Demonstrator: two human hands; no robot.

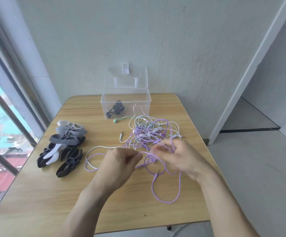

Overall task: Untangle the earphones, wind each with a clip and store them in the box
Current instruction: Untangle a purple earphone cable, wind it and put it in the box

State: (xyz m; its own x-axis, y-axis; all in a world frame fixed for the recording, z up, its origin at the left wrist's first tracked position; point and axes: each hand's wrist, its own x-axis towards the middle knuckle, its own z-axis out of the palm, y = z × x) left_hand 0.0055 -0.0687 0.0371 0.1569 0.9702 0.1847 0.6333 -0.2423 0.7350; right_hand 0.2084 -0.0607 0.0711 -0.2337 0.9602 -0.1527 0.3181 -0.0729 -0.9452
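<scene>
A tangle of purple, white and green earphones (149,132) lies on the wooden table (36,194), right of centre. My left hand (120,161) pinches a purple cord near the tangle's front edge. My right hand (178,156), blurred, grips purple cord loops beside it. A long purple loop (166,200) trails toward me. Behind the tangle stands a clear plastic box (104,100) with its lid up; a wound black earphone (115,109) lies inside. A pile of grey, white and black clips (65,144) sits at the left.
A green earbud (116,120) lies by the box front. A loose white jack plug (121,135) rests left of the tangle. The table stands against the wall, with a window at the left and a doorway at the right.
</scene>
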